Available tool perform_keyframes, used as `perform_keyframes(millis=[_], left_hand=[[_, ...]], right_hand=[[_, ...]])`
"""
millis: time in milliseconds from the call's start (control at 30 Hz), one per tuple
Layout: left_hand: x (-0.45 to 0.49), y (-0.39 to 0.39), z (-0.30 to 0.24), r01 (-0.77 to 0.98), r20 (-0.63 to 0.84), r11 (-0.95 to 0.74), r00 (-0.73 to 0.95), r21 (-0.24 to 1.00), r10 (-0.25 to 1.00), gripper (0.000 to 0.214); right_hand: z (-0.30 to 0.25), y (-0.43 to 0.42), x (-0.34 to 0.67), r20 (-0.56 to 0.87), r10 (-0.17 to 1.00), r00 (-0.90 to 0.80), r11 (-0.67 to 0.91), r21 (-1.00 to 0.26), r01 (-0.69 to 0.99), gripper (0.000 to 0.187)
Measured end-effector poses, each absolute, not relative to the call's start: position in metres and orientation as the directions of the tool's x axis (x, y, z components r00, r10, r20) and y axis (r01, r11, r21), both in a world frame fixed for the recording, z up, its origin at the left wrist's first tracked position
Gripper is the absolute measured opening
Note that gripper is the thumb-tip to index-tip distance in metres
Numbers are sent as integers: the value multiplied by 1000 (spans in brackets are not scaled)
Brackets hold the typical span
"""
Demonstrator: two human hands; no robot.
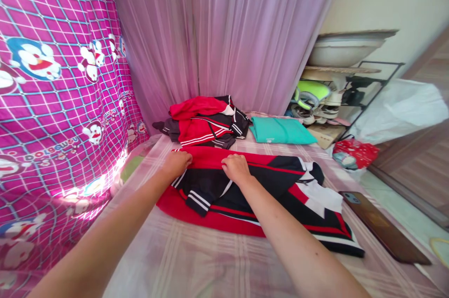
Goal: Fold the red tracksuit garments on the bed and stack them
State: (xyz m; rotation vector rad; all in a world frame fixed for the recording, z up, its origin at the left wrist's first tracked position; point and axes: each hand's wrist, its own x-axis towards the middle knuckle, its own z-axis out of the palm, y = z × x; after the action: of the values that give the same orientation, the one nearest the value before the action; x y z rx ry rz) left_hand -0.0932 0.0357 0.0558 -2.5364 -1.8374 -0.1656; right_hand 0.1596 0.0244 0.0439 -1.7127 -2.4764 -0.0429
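Note:
A red, black and white sports shirt (pixel 280 195) lies spread on the bed (pixel 196 260). My left hand (pixel 178 163) is closed on the shirt's far red edge, near a black sleeve with white stripes (pixel 196 195). A little to the right, my right hand (pixel 235 168) pinches the same edge, fingers curled over the cloth. Both forearms reach in from the bottom of the view.
A heap of red and black clothes (pixel 206 122) sits at the far end of the bed, with a folded teal garment (pixel 280 130) beside it. A phone (pixel 382 225) lies at the bed's right edge. A shoe rack (pixel 329 101) stands at the right, a pink cartoon sheet (pixel 52 101) hangs at the left.

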Motion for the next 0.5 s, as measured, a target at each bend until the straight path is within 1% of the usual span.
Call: perform_keyframes(millis=[67, 133, 367, 433, 500], left_hand=[[-97, 32, 53, 948, 81, -305, 298, 91, 951, 21], [-101, 31, 48, 952, 59, -285, 280, 114, 958, 20], [-103, 38, 40, 956, 6, -260, 262, 137, 965, 21], [-101, 43, 42, 957, 6, -253, 255, 139, 967, 24], [-97, 48, 43, 955, 25, -260, 259, 141, 966, 30]], right_hand=[[40, 31, 156, 75, 941, -329, 332, -28, 943, 25], [37, 34, 154, 56, 943, -327, 328, -23, 944, 24], [44, 30, 168, 44, 926, -374, 375, -26, 927, 29], [45, 29, 173, 39, 922, -385, 386, -30, 922, 29], [43, 27, 176, 48, 910, -412, 414, -59, 908, 30]])
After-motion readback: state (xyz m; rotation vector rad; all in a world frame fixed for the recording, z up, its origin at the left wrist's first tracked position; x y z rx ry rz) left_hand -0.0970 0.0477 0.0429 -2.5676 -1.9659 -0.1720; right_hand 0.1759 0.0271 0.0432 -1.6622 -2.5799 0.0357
